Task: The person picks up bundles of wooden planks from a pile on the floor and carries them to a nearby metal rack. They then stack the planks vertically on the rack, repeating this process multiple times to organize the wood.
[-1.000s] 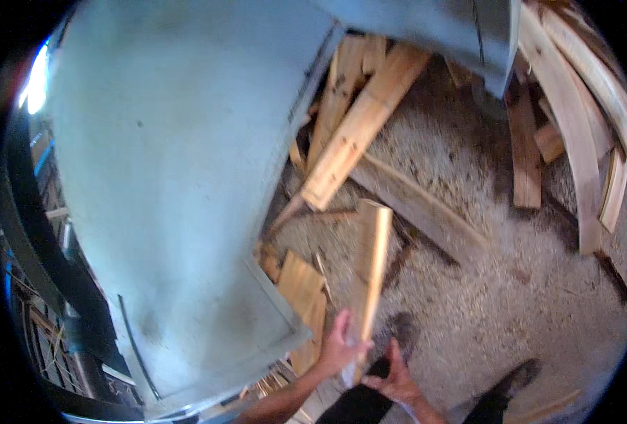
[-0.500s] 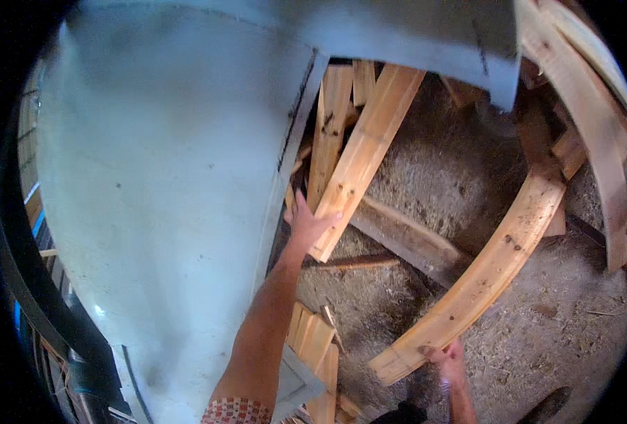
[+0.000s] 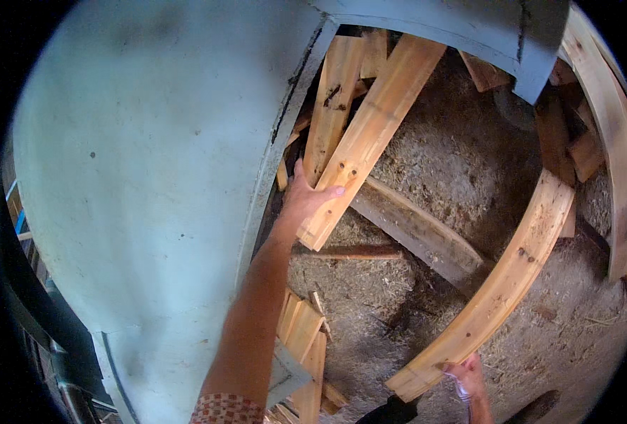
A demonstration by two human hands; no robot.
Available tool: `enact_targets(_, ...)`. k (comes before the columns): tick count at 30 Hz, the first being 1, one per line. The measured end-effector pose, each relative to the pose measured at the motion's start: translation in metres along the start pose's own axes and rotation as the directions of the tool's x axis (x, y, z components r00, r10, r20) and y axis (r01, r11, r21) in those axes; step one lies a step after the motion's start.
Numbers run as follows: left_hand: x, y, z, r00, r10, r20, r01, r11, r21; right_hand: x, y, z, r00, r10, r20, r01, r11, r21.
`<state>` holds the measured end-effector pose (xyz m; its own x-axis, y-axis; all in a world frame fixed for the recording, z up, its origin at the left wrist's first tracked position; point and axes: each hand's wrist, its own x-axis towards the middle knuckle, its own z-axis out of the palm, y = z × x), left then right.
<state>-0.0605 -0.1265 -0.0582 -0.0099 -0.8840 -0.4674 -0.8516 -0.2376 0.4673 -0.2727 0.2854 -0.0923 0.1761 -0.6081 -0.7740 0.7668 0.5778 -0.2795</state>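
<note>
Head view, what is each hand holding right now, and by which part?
The left hand grips the lower end of a pale plank leaning by the grey wall. The right hand holds the near end of a long plank.

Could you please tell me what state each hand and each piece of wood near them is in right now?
left hand: arm stretched out, gripping the lower end of the pale plank.
pale plank: leaning, upper end under the grey panel.
right hand: closed on the near end of the long board.
long board: lifted at the near end, angled up to the right.
dark plank: lying flat on the sawdust.
grey panel: standing beside the planks.
</note>
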Motion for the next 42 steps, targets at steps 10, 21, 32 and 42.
enact_targets(10, -0.114, 0.034, 0.044, 0.988, 0.052, 0.149, -0.094, 0.952, 0.292, -0.026, -0.031, 0.037, 0.993, -0.051, 0.107, 0.063, 0.991, -0.114)
enact_targets(21, -0.160, 0.043, 0.067, 0.986, 0.153, 0.073, -0.131, 0.960, -0.246, 0.020, -0.036, 0.066, 0.906, -0.419, -0.058, 0.423, 0.895, 0.142)
enact_targets(32, -0.291, 0.088, 0.101, 0.785, -0.160, 0.598, 0.482, 0.765, -0.428, -0.108, -0.083, 0.050, 0.938, -0.307, -0.159, 0.302, 0.952, -0.056)
enact_targets(42, -0.498, 0.194, 0.028, 0.333, -0.157, 0.930, 0.718, 0.682, -0.142, -0.396, -0.131, 0.117, 0.858, 0.015, -0.513, -0.017, 1.000, 0.000)
